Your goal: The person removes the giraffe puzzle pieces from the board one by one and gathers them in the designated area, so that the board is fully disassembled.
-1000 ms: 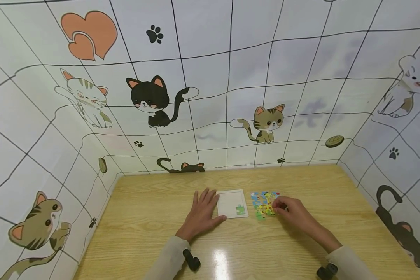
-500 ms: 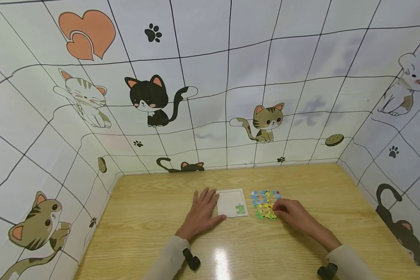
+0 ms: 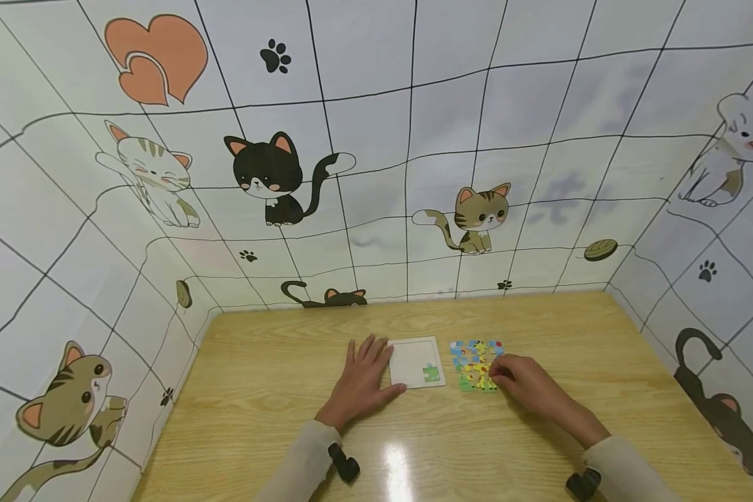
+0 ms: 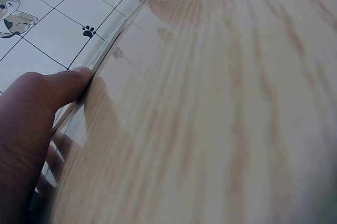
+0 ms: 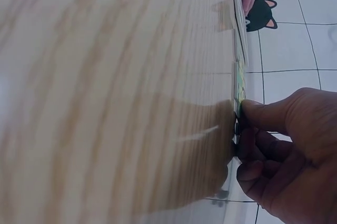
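My left hand (image 3: pixel 362 382) lies spread on the table, fingertips and thumb at the left edge of a square white puzzle tray (image 3: pixel 408 359). A green jigsaw piece (image 3: pixel 431 373) lies in the tray's near right corner. In the left wrist view, the left thumb (image 4: pixel 79 79) presses at the tray's edge. To the right of the tray, blue, yellow and green jigsaw pieces (image 3: pixel 475 359) lie laid together in a block. My right hand (image 3: pixel 527 380) pinches a puzzle piece at the block's right edge, fingers curled; the hand hides most of that piece. Its thumb (image 5: pixel 263 114) shows in the right wrist view.
The wooden table (image 3: pixel 263 397) runs back to a white wall (image 3: pixel 376 174) printed with cats and grid lines. Side walls close in on the left and right. A small black camera (image 3: pixel 344 464) sits on the left wrist, another (image 3: pixel 583 482) on the right.
At the block's near right corner, green and yellow pieces now show where bare table showed a second ago. My right hand has shifted only slightly; the left hand stays put.
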Demonstrator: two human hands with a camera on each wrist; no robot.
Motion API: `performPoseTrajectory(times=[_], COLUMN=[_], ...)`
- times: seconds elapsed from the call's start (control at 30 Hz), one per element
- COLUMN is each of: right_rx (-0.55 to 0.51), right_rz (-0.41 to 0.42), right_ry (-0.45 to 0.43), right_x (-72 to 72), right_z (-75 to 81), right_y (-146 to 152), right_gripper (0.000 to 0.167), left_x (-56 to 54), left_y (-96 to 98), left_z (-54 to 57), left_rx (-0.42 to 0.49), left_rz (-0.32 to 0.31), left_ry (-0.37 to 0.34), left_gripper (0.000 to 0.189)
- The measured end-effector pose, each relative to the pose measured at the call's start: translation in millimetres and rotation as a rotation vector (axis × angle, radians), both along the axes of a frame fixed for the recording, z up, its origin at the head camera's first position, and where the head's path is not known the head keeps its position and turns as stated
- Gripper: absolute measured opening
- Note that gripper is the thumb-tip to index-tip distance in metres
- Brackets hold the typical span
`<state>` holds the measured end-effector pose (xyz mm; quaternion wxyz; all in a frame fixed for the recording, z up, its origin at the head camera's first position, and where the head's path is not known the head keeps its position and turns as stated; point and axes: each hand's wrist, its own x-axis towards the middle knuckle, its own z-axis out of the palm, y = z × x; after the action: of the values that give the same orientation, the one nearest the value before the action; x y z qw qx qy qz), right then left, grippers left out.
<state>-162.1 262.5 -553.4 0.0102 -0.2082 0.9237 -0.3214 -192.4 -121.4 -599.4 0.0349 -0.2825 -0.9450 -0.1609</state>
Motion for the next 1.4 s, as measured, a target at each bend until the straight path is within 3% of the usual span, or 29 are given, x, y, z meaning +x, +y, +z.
performPoseTrajectory(times=[0.57, 0.8, 1.1, 1.4], right_rx=[0.054, 0.025, -0.001, -0.047], right_rz=[-0.018, -0.019, 0.071, 0.161], right_ry=[0.017, 0.010, 0.013, 0.008], right_x=[-0.3, -2.9, -8.2, -14.9], right_z=[-1.1, 4.9, 8.1, 11.5], right_y=[-7, -14, -47, -75], right_gripper=[0.018, 0.008, 0.003, 0.015], left_x=[-0.5, -0.6, -0.2, 2.0], left_y=[1.4, 0.5, -0.3, 0.7], left_z=[1.3, 1.2, 1.5, 4.3], left_rx=[-0.007, -0.006, -0.003, -0.003], left_rz=[0.013, 0.006, -0.001, 0.006], left_ry=[-0.014, -0.012, 0.006, -0.010], left_gripper=[0.091, 0.092, 0.092, 0.091])
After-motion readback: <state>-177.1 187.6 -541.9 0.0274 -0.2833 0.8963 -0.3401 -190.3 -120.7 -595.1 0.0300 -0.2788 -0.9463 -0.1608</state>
